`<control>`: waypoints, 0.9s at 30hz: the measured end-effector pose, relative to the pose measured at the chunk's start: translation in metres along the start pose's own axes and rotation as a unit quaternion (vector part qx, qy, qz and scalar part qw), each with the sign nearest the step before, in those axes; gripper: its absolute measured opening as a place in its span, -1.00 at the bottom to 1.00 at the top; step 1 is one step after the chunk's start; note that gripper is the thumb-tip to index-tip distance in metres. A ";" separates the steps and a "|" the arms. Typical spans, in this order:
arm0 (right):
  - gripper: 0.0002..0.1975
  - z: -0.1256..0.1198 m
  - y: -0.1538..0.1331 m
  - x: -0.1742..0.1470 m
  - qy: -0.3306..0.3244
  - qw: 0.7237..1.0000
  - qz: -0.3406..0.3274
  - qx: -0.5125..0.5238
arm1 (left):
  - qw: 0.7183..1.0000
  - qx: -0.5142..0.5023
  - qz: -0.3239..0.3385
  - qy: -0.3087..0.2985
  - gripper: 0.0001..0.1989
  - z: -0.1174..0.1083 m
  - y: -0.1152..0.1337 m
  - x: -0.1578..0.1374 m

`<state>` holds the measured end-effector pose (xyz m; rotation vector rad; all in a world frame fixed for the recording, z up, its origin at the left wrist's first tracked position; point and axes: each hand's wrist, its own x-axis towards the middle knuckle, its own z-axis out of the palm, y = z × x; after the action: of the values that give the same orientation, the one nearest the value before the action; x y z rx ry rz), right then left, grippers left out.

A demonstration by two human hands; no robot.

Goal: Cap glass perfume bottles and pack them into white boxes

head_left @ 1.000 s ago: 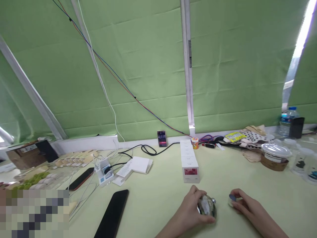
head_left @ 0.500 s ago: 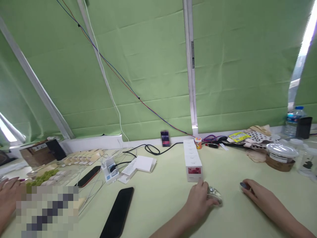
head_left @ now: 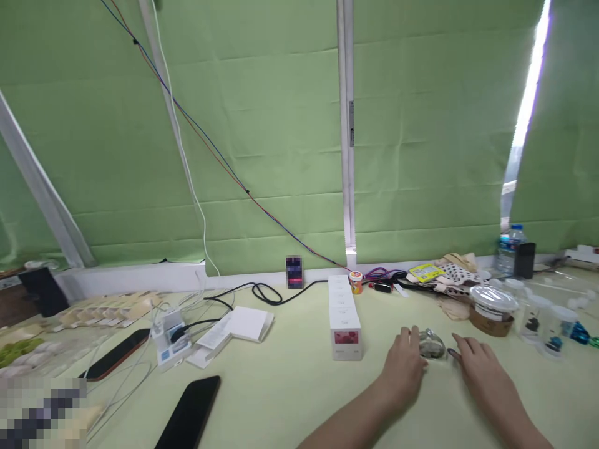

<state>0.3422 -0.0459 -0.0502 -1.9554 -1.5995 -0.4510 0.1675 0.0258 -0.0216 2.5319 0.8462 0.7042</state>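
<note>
A clear, shiny rounded thing (head_left: 432, 345) stands low over the pale table; its exact kind does not show. The fingers of my left hand (head_left: 406, 362) close on its left side. Just to its right is my right hand (head_left: 482, 368), thumb and forefinger apart and near its edge. A dark spot shows at the right thumb's tip, and I cannot tell whether it is a nail or a small object. Left of my hands, a row of white boxes (head_left: 346, 319) with a red picture on the front one runs back towards the wall.
A black phone (head_left: 191, 411) lies front left, with another phone (head_left: 116, 354) beyond it. White cartons (head_left: 250, 323) sit beside a power strip (head_left: 171, 340) with cables. Right: a lidded round container (head_left: 492, 312), clear cups (head_left: 556, 330), a water bottle (head_left: 510, 249). An orange tub (head_left: 356, 282) stands behind.
The view has turned to the right. My left hand has carried the clear shiny thing further from the white boxes, and my right hand has come close to it. Another person's hand has left the view.
</note>
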 end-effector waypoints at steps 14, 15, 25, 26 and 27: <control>-0.79 0.022 -0.203 0.068 0.043 0.959 -0.275 0.061 | 0.956 0.019 0.035 0.291 -0.67 -0.106 -0.088 -0.123; -0.81 0.023 -0.201 0.065 0.041 0.957 -0.281 0.065 | 0.956 -0.004 0.000 0.293 -0.69 -0.115 -0.089 -0.122; -0.73 -0.015 -0.155 0.011 -0.170 0.866 -0.263 0.391 | 0.967 -0.202 0.011 -0.152 0.01 -0.156 -0.060 -0.109; -0.72 -0.015 -0.153 0.009 -0.171 0.855 -0.229 0.432 | 0.970 -0.198 -0.007 -0.142 0.00 -0.151 -0.057 -0.110; -0.72 -0.014 -0.152 0.008 -0.168 0.848 -0.187 0.466 | 0.974 -0.188 -0.022 -0.121 -0.03 -0.147 -0.055 -0.111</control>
<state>0.1981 -0.0290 -0.0025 -1.0003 -1.9036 0.5081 -0.0166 0.0243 0.0320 2.1944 0.6152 0.4749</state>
